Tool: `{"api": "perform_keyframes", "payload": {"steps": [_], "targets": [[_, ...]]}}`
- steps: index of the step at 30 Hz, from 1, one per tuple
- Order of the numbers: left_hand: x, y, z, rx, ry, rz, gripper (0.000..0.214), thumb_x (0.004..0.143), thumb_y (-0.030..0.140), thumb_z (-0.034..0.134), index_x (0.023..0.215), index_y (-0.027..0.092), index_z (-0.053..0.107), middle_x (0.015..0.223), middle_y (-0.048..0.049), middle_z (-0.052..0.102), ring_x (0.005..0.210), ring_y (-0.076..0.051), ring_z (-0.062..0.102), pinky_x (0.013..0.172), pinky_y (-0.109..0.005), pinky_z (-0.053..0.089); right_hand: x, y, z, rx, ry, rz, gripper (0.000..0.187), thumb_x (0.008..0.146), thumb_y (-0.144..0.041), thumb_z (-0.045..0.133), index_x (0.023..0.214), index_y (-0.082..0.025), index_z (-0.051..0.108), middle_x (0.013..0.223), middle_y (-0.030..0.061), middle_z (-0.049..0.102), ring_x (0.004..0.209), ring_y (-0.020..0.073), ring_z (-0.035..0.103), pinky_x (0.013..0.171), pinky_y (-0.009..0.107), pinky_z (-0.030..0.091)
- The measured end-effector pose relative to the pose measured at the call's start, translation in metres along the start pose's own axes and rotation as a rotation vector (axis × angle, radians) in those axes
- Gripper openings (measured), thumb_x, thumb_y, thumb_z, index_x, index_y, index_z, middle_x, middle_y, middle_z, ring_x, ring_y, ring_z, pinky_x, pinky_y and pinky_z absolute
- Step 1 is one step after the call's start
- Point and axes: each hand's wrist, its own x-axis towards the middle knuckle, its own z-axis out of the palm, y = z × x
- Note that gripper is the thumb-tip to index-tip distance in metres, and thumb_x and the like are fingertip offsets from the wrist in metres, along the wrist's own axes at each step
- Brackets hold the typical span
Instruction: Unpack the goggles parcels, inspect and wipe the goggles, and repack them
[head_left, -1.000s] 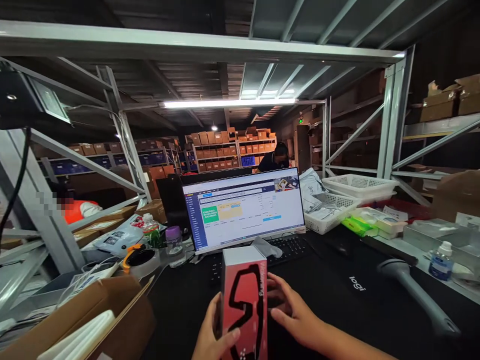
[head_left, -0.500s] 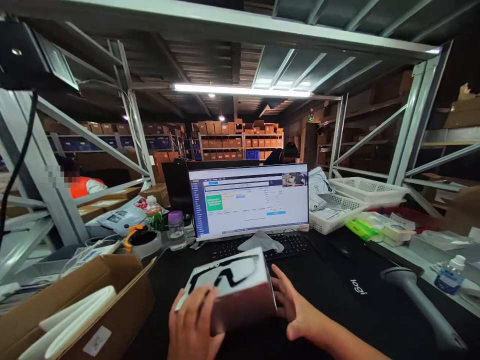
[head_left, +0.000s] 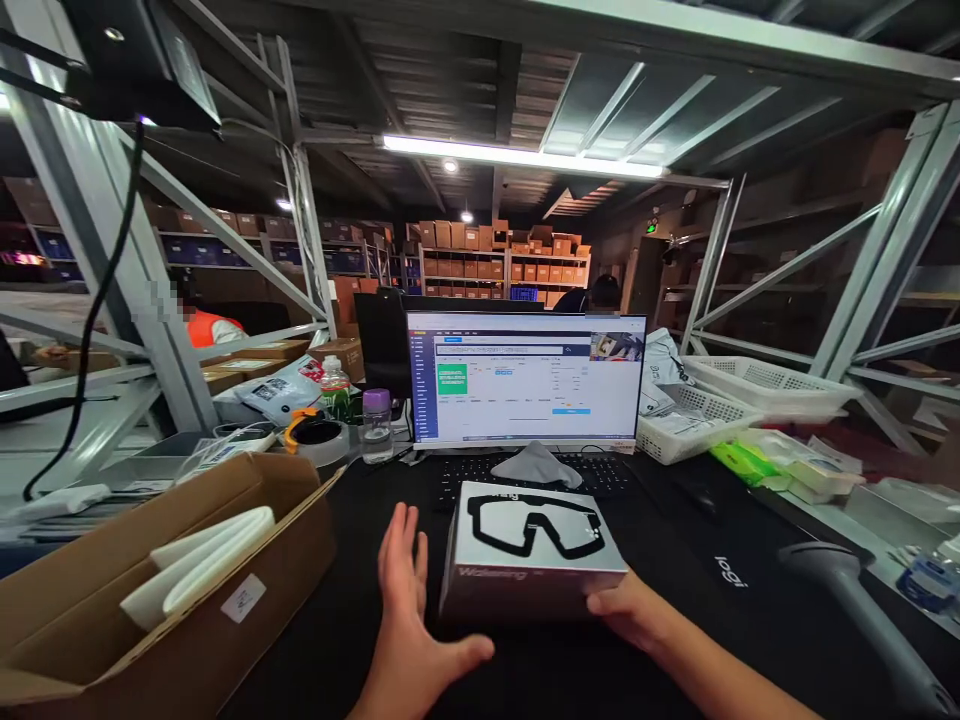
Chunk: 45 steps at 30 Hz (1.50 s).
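A small white carton with black goggles printed on its top face is in front of the keyboard. My right hand grips its near right corner, thumb on the front face and the other fingers hidden behind the side. To the left of the carton, my left hand is open, thumb and fingers spread, apart from it and empty. A grey cloth lies on the black keyboard just beyond the carton. At left stands an open cardboard box with folded white foam sheets inside.
A lit monitor stands behind the keyboard. A barcode scanner and a mouse lie to the right. White baskets hold bags at back right. A tape roll and a purple-capped bottle stand at back left.
The carton has turned so its printed top faces me upright. My left hand has let go of it and spread open; my right hand has closed on its right corner. The view has shifted.
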Motion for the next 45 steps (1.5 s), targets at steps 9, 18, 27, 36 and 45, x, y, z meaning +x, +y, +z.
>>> {"api": "perform_keyframes", "payload": {"steps": [9, 18, 27, 36, 45], "targets": [[-0.012, 0.031, 0.003, 0.004, -0.246, -0.291, 0.106, 0.053, 0.028, 0.081, 0.144, 0.028, 0.026, 0.143, -0.0118, 0.047, 0.132, -0.036, 0.049, 0.113, -0.053, 0.038, 0.004, 0.008, -0.036, 0.016, -0.179, 0.171, 0.054, 0.057, -0.028, 0.087, 0.109, -0.023, 0.077, 0.114, 0.0099, 0.076, 0.120, 0.0350, 0.063, 0.113, 0.050, 0.034], [-0.005, 0.042, 0.000, -0.025, -0.187, -0.184, 0.104, 0.047, 0.023, 0.085, 0.135, 0.033, 0.031, 0.133, -0.0066, 0.046, 0.122, -0.032, 0.053, 0.106, -0.050, 0.044, 0.008, -0.031, -0.039, 0.001, -0.017, 0.189, 0.062, 0.075, -0.071, 0.070, 0.119, -0.027, 0.073, 0.124, 0.0103, 0.071, 0.117, 0.0331, 0.063, 0.103, 0.048, 0.042], [-0.012, 0.028, 0.008, -0.032, -0.256, -0.180, 0.103, 0.048, 0.019, 0.085, 0.137, 0.034, 0.035, 0.132, -0.0044, 0.046, 0.122, -0.029, 0.052, 0.108, -0.047, 0.043, 0.019, -0.015, -0.027, -0.218, 0.224, 0.275, 0.028, 0.065, -0.035, 0.090, 0.083, -0.018, 0.076, 0.074, 0.0018, 0.075, 0.065, 0.0146, 0.066, 0.066, 0.026, 0.050], [-0.008, 0.020, 0.004, -0.048, -0.361, -0.092, 0.106, 0.048, 0.022, 0.087, 0.140, 0.034, 0.034, 0.136, -0.0061, 0.043, 0.126, -0.030, 0.050, 0.110, -0.046, 0.041, 0.011, -0.020, -0.034, -0.404, 0.187, 0.390, 0.021, 0.057, -0.025, 0.087, 0.070, -0.015, 0.074, 0.062, 0.0013, 0.072, 0.057, 0.0167, 0.063, 0.059, 0.028, 0.049], [-0.006, 0.014, 0.000, -0.023, -0.401, -0.133, 0.103, 0.051, 0.027, 0.086, 0.141, 0.029, 0.035, 0.139, -0.0092, 0.043, 0.129, -0.033, 0.048, 0.113, -0.049, 0.038, 0.013, -0.020, -0.032, -0.412, 0.185, 0.403, 0.037, 0.073, -0.050, 0.078, 0.089, -0.016, 0.075, 0.071, 0.0032, 0.074, 0.057, 0.0150, 0.063, 0.060, 0.028, 0.050]]}}
